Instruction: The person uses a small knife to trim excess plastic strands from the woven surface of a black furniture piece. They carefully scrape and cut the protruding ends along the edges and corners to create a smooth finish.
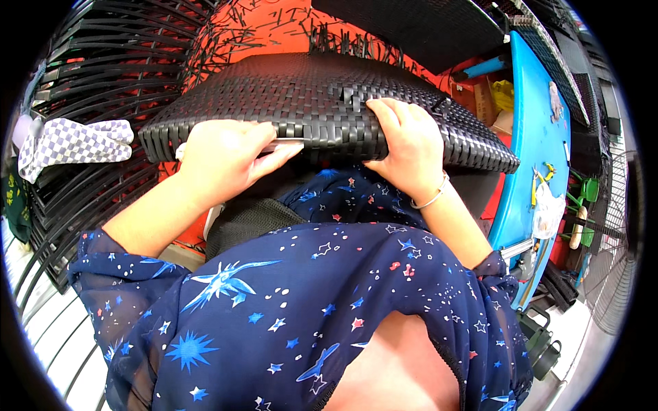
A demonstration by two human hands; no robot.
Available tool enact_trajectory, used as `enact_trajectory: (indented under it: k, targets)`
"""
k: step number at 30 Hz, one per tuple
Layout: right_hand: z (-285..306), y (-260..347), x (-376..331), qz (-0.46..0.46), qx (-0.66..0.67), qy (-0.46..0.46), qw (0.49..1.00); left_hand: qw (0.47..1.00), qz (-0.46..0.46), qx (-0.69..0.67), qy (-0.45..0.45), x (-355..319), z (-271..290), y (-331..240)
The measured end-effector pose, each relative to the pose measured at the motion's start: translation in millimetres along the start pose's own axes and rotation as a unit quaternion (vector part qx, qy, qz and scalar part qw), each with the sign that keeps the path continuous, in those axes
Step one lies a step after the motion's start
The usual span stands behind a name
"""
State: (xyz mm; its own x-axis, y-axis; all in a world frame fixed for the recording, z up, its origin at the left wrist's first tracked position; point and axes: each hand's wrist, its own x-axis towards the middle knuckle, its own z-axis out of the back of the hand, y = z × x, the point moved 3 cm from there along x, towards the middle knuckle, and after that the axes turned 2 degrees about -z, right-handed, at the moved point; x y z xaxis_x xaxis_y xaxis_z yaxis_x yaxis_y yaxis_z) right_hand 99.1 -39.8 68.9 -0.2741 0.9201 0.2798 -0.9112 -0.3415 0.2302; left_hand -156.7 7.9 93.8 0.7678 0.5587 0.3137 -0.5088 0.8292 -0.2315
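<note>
Red surface (274,41) strewn with black strips (319,38), black woven panel (288,92) above my lap (343,195), my left hand (223,154) closed on a thin tool (286,143), my right hand (412,151) gripping the panel's near edge

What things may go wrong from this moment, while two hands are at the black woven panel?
The thin silvery tool in the left hand might slip on the glossy black woven panel and scratch it. The right hand, gripping the same edge, could get jabbed. A flat black strip, seemingly standing up near that hand, may snag.
</note>
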Motion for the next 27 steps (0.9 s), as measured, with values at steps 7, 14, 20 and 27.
enact_trajectory:
  k: [7,14,20,27]
  targets:
    - [1.2,0.2,2.3,-0.006,-0.003,0.02,1.0,1.0,0.004,0.004,0.02,5.8,-1.0,6.0]
    - [1.6,0.0,3.7,-0.002,0.004,0.011,1.0,0.999,0.023,-0.02,0.012,3.7,-5.4,10.4]
    - [1.1,1.0,1.3,0.006,0.0,0.003,1.0,1.0,0.011,-0.009,-0.009,-1.7,-6.2,6.7]
    - [2.4,1.3,5.1,0.004,0.003,0.0,1.0,0.997,0.025,0.063,-0.025,-2.8,3.7,7.1]
